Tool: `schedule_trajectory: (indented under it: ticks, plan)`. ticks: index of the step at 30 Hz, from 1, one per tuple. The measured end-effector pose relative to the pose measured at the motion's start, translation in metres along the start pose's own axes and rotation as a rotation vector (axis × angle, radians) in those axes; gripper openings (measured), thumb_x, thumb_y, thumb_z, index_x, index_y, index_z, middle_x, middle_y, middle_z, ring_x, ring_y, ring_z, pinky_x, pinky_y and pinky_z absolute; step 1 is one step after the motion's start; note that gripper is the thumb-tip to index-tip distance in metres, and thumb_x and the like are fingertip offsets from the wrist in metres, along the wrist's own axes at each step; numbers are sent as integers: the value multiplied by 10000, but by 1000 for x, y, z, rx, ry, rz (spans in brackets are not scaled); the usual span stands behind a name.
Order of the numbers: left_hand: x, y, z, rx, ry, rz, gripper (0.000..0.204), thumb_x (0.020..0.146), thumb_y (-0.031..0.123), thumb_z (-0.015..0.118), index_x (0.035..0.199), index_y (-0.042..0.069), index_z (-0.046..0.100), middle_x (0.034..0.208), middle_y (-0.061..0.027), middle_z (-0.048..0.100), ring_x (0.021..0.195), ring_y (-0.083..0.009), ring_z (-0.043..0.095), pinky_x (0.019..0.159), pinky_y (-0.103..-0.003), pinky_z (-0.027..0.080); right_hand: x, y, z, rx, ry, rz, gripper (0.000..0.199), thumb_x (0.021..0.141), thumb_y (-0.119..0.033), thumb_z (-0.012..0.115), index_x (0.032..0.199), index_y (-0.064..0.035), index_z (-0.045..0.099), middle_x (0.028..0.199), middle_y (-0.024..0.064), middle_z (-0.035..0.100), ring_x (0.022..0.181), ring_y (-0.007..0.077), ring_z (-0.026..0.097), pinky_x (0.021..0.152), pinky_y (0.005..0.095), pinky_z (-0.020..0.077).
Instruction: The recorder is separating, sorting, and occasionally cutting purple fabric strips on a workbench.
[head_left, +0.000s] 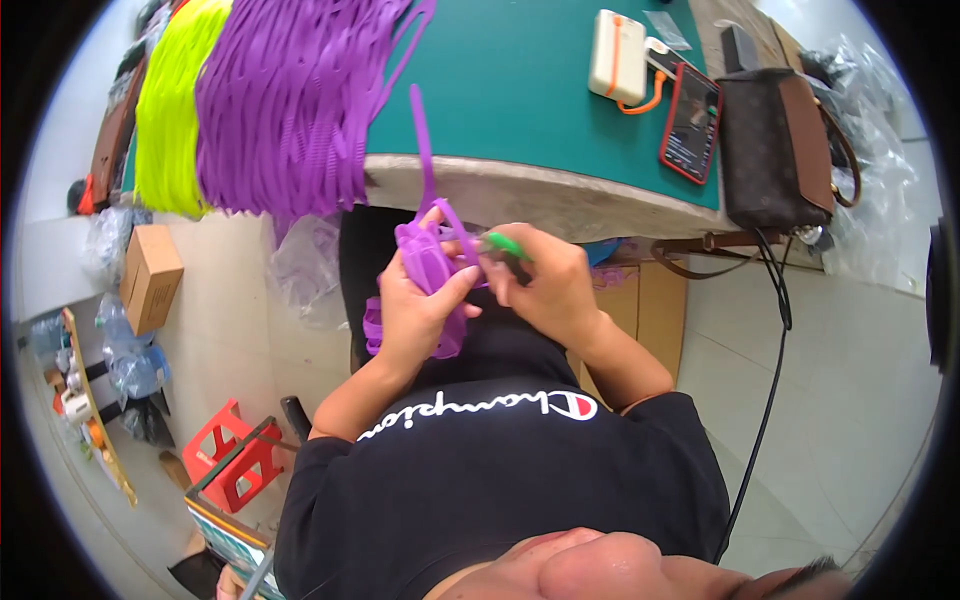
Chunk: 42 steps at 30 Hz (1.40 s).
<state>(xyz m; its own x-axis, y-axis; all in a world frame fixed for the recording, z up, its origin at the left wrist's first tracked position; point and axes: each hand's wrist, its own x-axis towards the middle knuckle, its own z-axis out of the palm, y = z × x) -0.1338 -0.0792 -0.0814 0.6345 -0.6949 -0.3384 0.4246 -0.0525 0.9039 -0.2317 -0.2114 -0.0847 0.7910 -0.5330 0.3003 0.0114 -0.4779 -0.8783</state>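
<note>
Over my lap, my left hand (408, 312) is closed round several flexible purple straps (426, 260). One long strap end sticks up past my fingers toward the table edge, and other strap loops hang below the palm. Close beside it, my right hand (558, 285) grips a small tool with a green end (505, 243) and a darker part. Its fingers meet the straps at my left fingertips. The tool's tip is hidden, so I cannot tell its exact kind.
On the green-topped table (500, 90) ahead, a pile of purple straps (290, 100) overhangs the edge beside yellow-green straps (175, 110). A power bank (617, 55), a phone (692, 122) and a brown bag (775, 150) lie right. A red stool (235, 455) stands left.
</note>
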Motion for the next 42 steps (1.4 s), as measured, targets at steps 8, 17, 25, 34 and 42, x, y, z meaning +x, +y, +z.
schedule_trajectory:
  ticks: [8,17,25,34,42]
  plan:
    - [-2,6,2,20,39,81,685,844,10,647,1432,14,294,1110,-125,641,914,-133,648,599,-233,581,-22,-4,-30,360,-495,658,298,726,-154,834,921,13,683,581,-32,560,542,12,504,489,182,380]
    - [-2,8,-1,68,17,120,660,851,-8,617,1426,9,294,1107,-134,651,931,-131,648,606,-231,583,-21,-5,-29,263,-635,658,252,744,-121,809,902,23,678,574,-15,567,531,23,516,494,194,405]
    - [-4,5,1,82,25,106,669,849,-8,610,1431,13,281,1126,-138,648,899,-104,648,590,-216,572,-24,-5,-26,63,-466,423,125,803,-11,646,924,23,649,616,83,648,649,129,699,526,224,489]
    - [-5,7,3,106,-9,102,669,853,-16,598,1439,45,282,1179,-131,631,925,-93,640,576,-198,559,-25,-3,-23,-92,-391,291,136,788,-18,642,920,0,616,734,108,697,684,221,709,570,298,546]
    - [-6,8,3,109,-10,89,671,852,-10,600,1437,35,276,1184,-140,629,966,-117,646,570,-193,555,-26,2,-22,-120,-385,245,172,774,-18,643,943,2,613,746,102,701,659,235,699,574,306,546]
